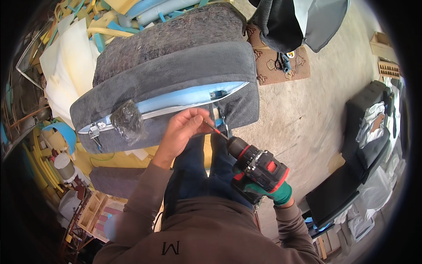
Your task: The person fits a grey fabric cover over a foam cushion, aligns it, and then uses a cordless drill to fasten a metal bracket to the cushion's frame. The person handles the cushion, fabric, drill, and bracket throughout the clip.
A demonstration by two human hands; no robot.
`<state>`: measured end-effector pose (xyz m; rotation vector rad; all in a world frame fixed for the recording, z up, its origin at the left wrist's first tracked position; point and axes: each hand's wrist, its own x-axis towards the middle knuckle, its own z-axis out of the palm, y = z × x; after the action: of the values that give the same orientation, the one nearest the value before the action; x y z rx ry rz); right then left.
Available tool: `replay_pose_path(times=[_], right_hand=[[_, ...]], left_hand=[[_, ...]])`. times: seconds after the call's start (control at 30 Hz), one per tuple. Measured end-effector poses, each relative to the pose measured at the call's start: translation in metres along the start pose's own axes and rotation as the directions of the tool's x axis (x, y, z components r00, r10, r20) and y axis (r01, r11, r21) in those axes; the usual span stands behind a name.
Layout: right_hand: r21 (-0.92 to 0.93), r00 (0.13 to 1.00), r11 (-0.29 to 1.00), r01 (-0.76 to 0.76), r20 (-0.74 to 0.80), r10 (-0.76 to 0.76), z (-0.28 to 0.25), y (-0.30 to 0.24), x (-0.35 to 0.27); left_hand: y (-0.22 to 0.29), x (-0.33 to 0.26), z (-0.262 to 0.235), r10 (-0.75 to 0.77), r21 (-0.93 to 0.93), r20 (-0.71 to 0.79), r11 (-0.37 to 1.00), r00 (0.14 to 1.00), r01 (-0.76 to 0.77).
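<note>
My right hand (281, 194), in a green glove, grips a black and red cordless drill (263, 169) pointed toward the upper left. A long bit with a red section (217, 130) sticks out of its chuck. At the bit's tip, my bare left hand (184, 130) is closed in a pinch; whatever lies between the fingers is too small to make out. Beyond both hands lies a grey upholstered cushion (176, 66), its opening showing blue foam (176, 96). A metal bracket (94, 131) sits at the opening's left end, and a dark metal fitting (217, 94) near the right. A crumpled plastic bag (128, 122) rests on the cushion.
Foam scraps (105, 26) pile up at the far left. Scissors (278, 62) lie on a brown patterned cloth (268, 66) at the far right, below hanging grey fabric (281, 26). Black upholstered furniture (334, 191) stands to the right, and a wooden crate (94, 213) at the lower left.
</note>
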<state>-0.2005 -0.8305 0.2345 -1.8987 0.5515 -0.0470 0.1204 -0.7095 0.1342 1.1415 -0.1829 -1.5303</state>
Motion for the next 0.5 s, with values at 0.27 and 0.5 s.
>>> replay_pose_path(times=[0.27, 0.5], right_hand=[[0.43, 0.868, 0.791, -0.435, -0.034, 0.495, 0.008, 0.001, 0.001], [0.048, 0.958, 0.97, -0.24, -0.151, 0.245, 0.012, 0.014, 0.022]], left_hand=[[0.006, 0.034, 0.004, 0.414, 0.945, 0.285, 0.031, 0.865, -0.326], [-0.032, 0.036, 0.031, 0.349, 0.982, 0.175, -0.127, 0.921, -0.139]])
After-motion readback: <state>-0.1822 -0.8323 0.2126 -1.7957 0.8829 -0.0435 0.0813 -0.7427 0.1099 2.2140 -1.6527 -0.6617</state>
